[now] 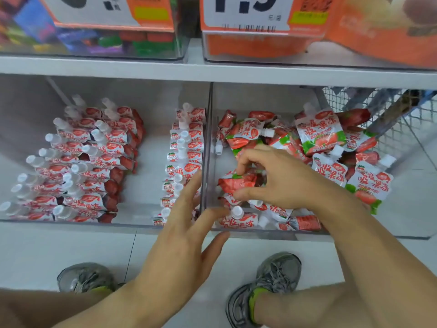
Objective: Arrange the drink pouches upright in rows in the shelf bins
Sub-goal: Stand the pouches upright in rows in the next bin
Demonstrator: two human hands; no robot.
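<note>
The right hand [279, 178] pinches a crumpled pouch [238, 182] from the jumbled right bin [260, 233]; the left hand [189, 223] hovers spread at the divider [205, 162]. The pouch should probably be lifted clear, cap up, and seated against the left bin's [71, 222] row.

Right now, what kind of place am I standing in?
Most likely a shop aisle: a large price tag hangs above, clear shelf bins hold many identical drink pouches, and a wire basket sits beside them.
</note>
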